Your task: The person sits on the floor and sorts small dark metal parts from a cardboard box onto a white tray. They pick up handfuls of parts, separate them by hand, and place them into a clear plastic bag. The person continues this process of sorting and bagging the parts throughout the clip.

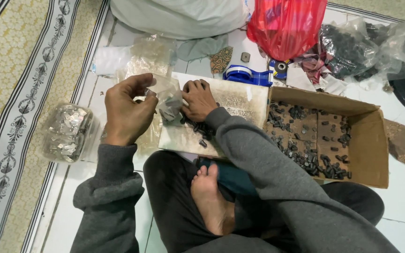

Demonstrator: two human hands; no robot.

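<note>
My left hand [126, 111] holds a small clear plastic bag [168, 99] by its mouth, just above a pale flat board [240, 100] that lies across my lap. My right hand [198, 99] rests on the board beside the bag, its fingers curled over a little heap of small black parts [201, 129]. Whether it grips any of them is hidden by the fingers. More of the same black parts lie scattered in an open cardboard box [376, 140] to the right of the board.
A clear bag of filled packets [67, 132] sits at left beside a patterned rug [10, 84]. At the back are a white sack [179, 16], a red plastic bag [287, 23], a blue tape dispenser [247, 75] and clear bags of dark parts [348, 47]. My bare foot [212, 199] lies below the board.
</note>
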